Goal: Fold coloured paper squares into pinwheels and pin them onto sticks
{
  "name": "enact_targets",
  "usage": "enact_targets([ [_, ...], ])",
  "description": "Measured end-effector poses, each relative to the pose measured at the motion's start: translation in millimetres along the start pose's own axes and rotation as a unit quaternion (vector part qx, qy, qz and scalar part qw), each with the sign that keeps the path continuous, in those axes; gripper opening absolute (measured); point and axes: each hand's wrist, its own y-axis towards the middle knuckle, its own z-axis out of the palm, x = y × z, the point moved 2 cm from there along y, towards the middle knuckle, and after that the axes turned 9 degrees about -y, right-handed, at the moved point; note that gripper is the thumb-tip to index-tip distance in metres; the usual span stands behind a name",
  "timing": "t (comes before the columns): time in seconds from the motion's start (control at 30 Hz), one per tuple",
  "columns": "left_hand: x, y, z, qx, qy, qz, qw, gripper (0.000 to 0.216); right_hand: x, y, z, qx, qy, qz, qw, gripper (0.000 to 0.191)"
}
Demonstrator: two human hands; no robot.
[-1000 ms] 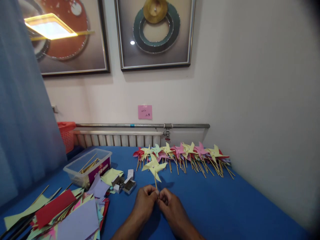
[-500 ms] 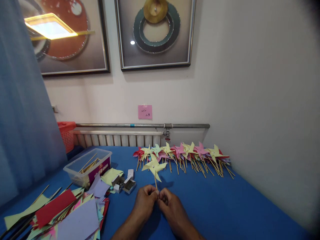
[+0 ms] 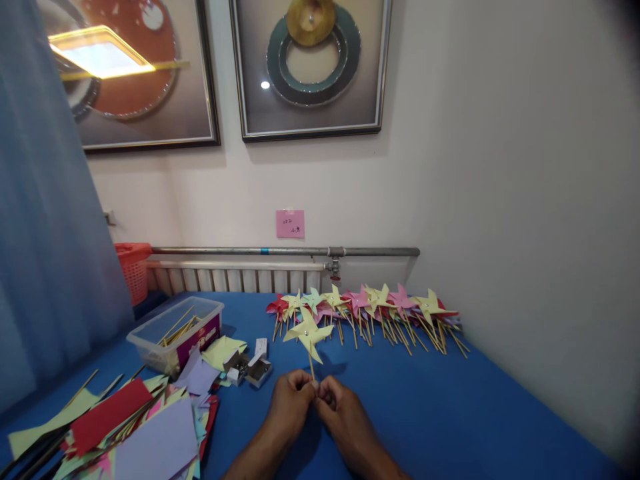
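A pale yellow paper pinwheel [image 3: 309,332] stands upright on a thin wooden stick, with a shiny pin at its centre. My left hand [image 3: 293,402] is closed, its thumb and fingers pinching the lower stick. My right hand [image 3: 340,402] is closed too, and its fingertips meet the left ones at the stick. The stick's lower end is hidden by the fingers. Behind the held pinwheel lies a row of finished-looking pinwheels [image 3: 359,301] in yellow, pink, red and pale green, their sticks pointing toward me.
On the left, a clear plastic box [image 3: 175,333] holds wooden sticks. Two small open boxes [image 3: 258,372] with tiny metal pieces stand beside cut yellow paper [image 3: 223,352]. Stacked coloured paper [image 3: 155,440] lies at front left. A radiator [image 3: 240,277] and wall border the blue table [image 3: 450,413].
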Motion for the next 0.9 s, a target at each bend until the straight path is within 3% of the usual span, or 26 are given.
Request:
enact_targets([
  [0.27, 4, 0, 0, -0.003, -0.005, 0.005, 1.0, 0.022, 8, -2, -3, 0.002, 0.004, 0.014, 1.0, 0.022],
  [0.5, 0, 2, -3, -0.022, -0.022, 0.014, 0.999, 0.029, 14, -4, -5, 0.017, -0.011, 0.024, 1.0, 0.007],
  [0.9, 1, 2, -6, -0.033, -0.023, 0.009, 0.999, 0.036, 10, -7, -3, -0.004, -0.074, 0.012, 0.997, 0.009],
])
